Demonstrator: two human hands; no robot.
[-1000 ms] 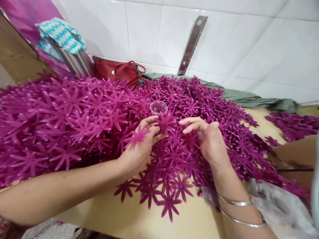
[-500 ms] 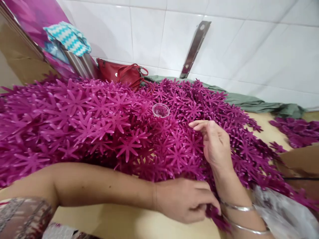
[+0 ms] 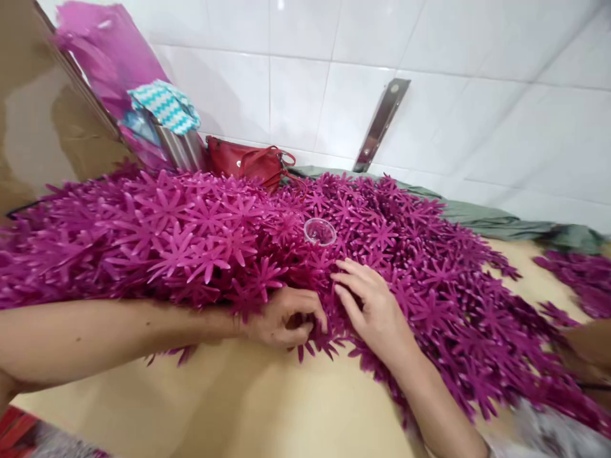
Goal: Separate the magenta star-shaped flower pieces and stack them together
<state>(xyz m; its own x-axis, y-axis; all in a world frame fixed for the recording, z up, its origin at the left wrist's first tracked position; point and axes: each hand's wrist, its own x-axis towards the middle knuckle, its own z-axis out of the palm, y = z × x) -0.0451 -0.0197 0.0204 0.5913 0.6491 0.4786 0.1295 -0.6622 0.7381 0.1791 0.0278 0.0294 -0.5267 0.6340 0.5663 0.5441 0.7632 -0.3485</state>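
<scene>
A large heap of purple flower-shaped pieces (image 3: 210,219) with long narrow petals spreads across the table. At its near edge my left hand (image 3: 281,318) is closed, thumb and index finger curled toward each other. Petals show just below those fingertips, but what is pinched there is hidden. To its right, my right hand (image 3: 370,305) lies over the flowers with its fingers spread and slightly bent, holding nothing I can see. Just beyond the right fingertips, a small clear plastic cup (image 3: 319,232) rests in the heap.
Behind the heap stand a red handbag (image 3: 243,159) and a metal container (image 3: 179,146) topped by a blue-and-white zigzag cloth (image 3: 165,105). Green fabric (image 3: 496,219) runs along the tiled wall (image 3: 305,95). More purple pieces (image 3: 582,280) lie at far right on the pale tabletop (image 3: 267,401).
My left hand has moved left and away from me to the heap's edge; earlier purple petals hung from its fingers. My right hand has come lower and left, fingers spreading. The view has shifted.
</scene>
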